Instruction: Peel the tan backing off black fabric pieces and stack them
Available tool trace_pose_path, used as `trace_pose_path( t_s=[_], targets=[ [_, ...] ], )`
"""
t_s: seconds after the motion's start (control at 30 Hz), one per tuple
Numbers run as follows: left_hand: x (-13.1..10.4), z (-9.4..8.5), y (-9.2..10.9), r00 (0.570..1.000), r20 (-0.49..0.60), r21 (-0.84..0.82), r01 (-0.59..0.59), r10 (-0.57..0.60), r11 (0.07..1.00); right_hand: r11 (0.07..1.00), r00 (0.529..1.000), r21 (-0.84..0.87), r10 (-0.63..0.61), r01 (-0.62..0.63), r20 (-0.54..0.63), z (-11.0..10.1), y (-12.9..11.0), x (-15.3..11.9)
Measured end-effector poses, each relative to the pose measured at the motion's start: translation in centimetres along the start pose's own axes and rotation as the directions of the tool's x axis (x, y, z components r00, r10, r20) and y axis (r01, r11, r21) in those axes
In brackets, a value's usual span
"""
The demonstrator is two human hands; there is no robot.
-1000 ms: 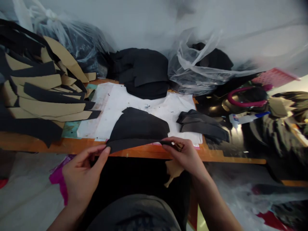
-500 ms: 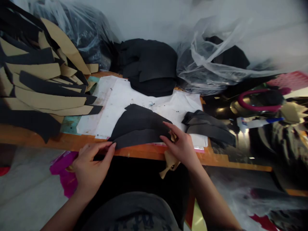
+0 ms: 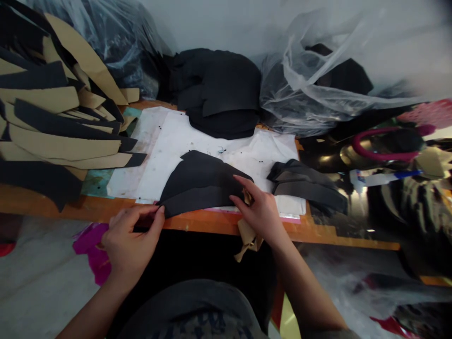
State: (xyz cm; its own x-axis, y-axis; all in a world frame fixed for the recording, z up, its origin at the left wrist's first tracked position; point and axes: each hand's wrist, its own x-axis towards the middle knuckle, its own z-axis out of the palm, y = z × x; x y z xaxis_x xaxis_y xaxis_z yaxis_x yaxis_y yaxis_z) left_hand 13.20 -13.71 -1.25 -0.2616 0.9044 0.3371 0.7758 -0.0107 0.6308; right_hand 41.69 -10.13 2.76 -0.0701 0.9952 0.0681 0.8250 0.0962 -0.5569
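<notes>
A black, flat cut panel (image 3: 197, 181), seemingly fabric or foam sheet, lies on white paper (image 3: 169, 136) at the table's front edge. A second narrower black strip (image 3: 197, 200) runs along its lower edge. My left hand (image 3: 134, 233) pinches the left corner of these layers between thumb and forefinger. My right hand (image 3: 259, 207) rests at their right end, thumb and forefinger apart on the black surface. A crumpled tan strip (image 3: 247, 233) shows between its fingers and hangs below the palm; the curled fingers that seem to hold it are partly hidden.
Tan and black cut pieces (image 3: 63, 146) pile up at the left. A black stack (image 3: 226, 84) stands at the back, between plastic bags (image 3: 300, 94). Smaller black pieces (image 3: 303, 186) lie right of my hand, near a white and blue tube (image 3: 381, 179) and a magenta handle (image 3: 384, 155).
Both hands have shifted slightly left in view, and the camera has moved a little. My left hand keeps its pinch on the corner; the right hand stays on the panel's right end.
</notes>
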Motion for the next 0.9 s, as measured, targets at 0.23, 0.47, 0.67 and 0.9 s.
trace_pose_path(
  t_s=[0.23, 0.47, 0.67, 0.9],
  targets=[
    [0.1, 0.3, 0.0, 0.998, 0.028, 0.045, -0.053, 0.052, 0.998, 0.982, 0.998, -0.19, 0.027, -0.017, 0.052, 0.1, -0.7, 0.2],
    [1.5, -1.0, -0.9, 0.993, 0.116, 0.329, -0.001, -0.039, 0.944, 0.944, 0.988, -0.306, 0.143, -0.121, 0.052, -0.7, 0.5, 0.5],
    [2.0, -0.9, -1.1, 0.977, 0.151, 0.29, -0.192, 0.153, 0.938, 0.967, 1.0, -0.255, 0.015, -0.016, -0.005, -1.8, 0.2, -1.0],
    [1.4, -0.2, -0.9, 0.916, 0.079, -0.044, -0.391, 0.393, 0.919, 0.925, 0.972, -0.311, -0.172, 0.216, 0.162, 0.3, -4.8, -1.0]
  ],
)
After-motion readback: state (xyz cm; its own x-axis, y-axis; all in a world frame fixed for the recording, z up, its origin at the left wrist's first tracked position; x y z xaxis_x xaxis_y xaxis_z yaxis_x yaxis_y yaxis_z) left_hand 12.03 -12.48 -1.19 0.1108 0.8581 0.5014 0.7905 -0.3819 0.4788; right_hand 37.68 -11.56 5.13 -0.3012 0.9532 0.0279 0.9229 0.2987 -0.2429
